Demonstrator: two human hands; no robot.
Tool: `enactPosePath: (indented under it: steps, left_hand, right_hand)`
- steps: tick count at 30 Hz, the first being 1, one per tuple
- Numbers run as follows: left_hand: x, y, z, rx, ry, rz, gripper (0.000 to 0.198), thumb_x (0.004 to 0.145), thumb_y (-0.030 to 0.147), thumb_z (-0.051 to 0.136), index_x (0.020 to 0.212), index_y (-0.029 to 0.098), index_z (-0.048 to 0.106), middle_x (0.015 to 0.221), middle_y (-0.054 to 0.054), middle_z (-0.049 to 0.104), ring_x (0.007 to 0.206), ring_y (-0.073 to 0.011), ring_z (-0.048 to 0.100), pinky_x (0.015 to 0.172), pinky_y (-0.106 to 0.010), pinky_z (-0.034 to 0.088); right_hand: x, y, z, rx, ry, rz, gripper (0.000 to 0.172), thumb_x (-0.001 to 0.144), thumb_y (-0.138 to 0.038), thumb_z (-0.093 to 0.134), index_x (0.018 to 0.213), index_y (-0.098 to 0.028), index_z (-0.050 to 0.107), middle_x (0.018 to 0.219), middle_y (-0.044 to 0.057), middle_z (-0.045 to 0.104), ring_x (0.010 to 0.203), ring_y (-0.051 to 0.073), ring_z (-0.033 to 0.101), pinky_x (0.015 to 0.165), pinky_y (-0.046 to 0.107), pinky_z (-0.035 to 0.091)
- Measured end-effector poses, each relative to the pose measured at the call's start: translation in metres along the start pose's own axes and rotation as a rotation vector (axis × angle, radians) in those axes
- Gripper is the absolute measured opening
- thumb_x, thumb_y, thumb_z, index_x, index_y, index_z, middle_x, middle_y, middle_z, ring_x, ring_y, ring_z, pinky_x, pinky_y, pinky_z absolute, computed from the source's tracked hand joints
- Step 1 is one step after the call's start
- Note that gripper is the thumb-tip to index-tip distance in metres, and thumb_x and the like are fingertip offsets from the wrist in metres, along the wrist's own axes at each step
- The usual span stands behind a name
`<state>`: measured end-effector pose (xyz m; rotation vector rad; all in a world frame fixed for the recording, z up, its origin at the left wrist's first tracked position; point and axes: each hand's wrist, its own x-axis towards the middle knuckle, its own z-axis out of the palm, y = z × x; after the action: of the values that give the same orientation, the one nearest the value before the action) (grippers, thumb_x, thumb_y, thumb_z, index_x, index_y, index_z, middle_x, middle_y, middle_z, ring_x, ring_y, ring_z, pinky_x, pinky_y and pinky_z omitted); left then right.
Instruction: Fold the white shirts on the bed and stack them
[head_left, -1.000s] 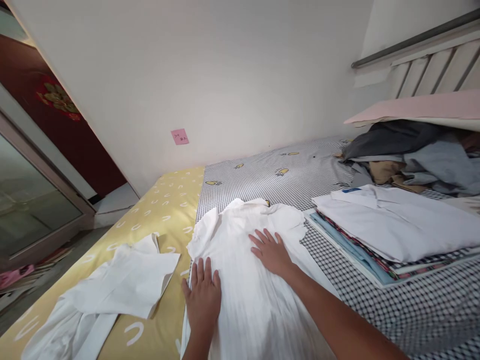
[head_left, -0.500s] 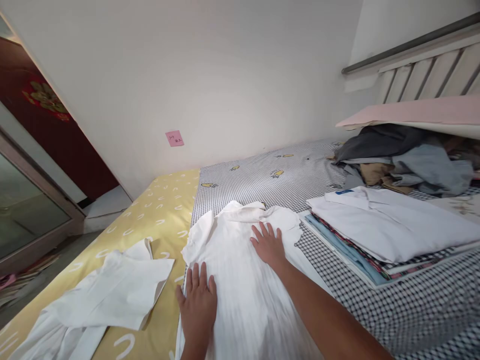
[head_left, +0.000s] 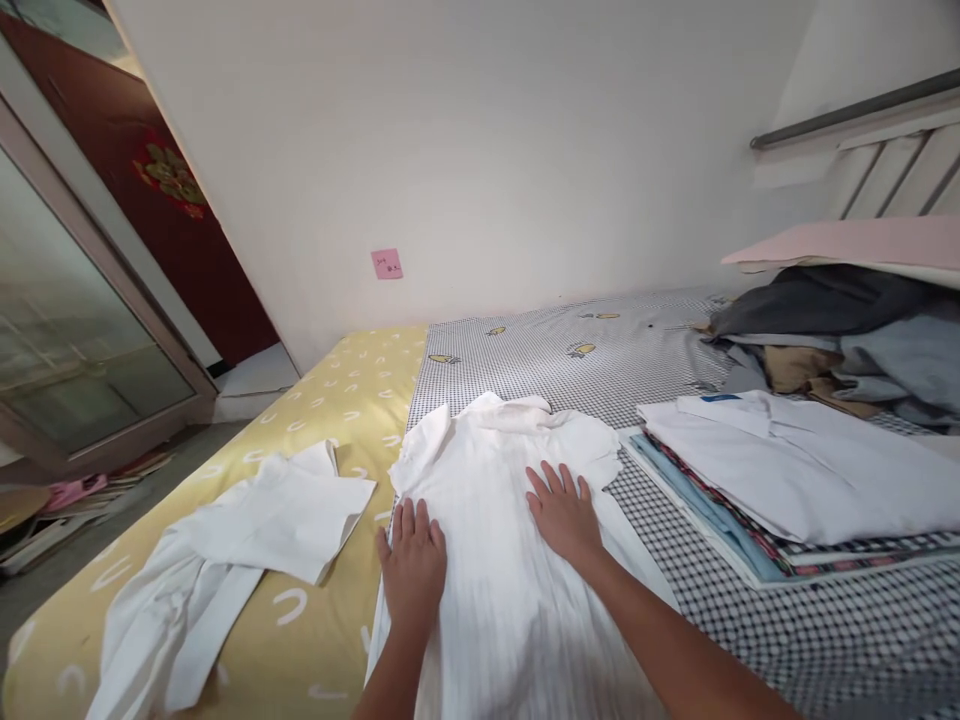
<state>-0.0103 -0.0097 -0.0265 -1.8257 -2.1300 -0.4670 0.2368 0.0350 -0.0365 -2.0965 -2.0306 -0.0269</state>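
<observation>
A white shirt (head_left: 495, 560) lies spread on the bed in front of me, collar away from me. My left hand (head_left: 411, 562) rests flat on its left side, fingers stretched out. My right hand (head_left: 564, 512) lies flat on the shirt's upper right part, fingers spread, just below the collar. Neither hand holds anything.
A second white garment (head_left: 247, 540) lies crumpled on the yellow sheet (head_left: 330, 400) at the left. A stack of folded clothes (head_left: 787, 490) with a white shirt on top sits at the right on the checked sheet (head_left: 570, 360). Loose dark and grey clothes (head_left: 840, 330) pile behind it. A glass door (head_left: 75, 330) stands left.
Both hands stay flat on the shirt, with the right hand slid slightly toward me. My head has turned a little, shifting the whole view to the right.
</observation>
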Motion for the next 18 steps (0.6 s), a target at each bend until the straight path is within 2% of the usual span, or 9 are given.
enactPosePath:
  steps: [6, 11, 18]
  left_hand:
    - [-0.0018, -0.0013, -0.0003, 0.017, 0.027, 0.014, 0.053, 0.102, 0.026, 0.026, 0.143, 0.013, 0.057, 0.155, -0.014, 0.051, 0.146, -0.0294, 0.045, 0.121, -0.057, 0.033]
    - [-0.0012, -0.0018, 0.0000, 0.005, 0.004, 0.013, 0.054, 0.102, 0.026, 0.024, 0.143, 0.013, 0.057, 0.155, -0.013, 0.051, 0.148, -0.0297, 0.043, 0.121, -0.059, 0.033]
    - [-0.0016, -0.0020, -0.0014, -0.003, 0.016, 0.025, 0.054, 0.102, 0.026, 0.025, 0.143, 0.014, 0.058, 0.155, -0.014, 0.052, 0.147, -0.0287, 0.044, 0.122, -0.058, 0.029]
  right_hand:
    - [-0.0053, -0.0030, -0.0057, -0.014, 0.021, 0.007, 0.054, 0.106, -0.041, 0.029, 0.157, -0.031, 0.043, 0.166, 0.003, 0.036, 0.154, 0.033, 0.027, 0.123, 0.058, 0.018]
    - [-0.0043, -0.0029, -0.0075, 0.001, 0.024, 0.010, 0.053, 0.105, -0.041, 0.029, 0.155, -0.032, 0.045, 0.165, 0.003, 0.038, 0.154, 0.032, 0.027, 0.122, 0.058, 0.018]
    - [0.0011, -0.0037, -0.0045, 0.016, 0.098, 0.020, 0.045, 0.104, -0.037, 0.033, 0.138, -0.026, 0.061, 0.159, 0.006, 0.048, 0.149, 0.033, 0.034, 0.119, 0.059, 0.022]
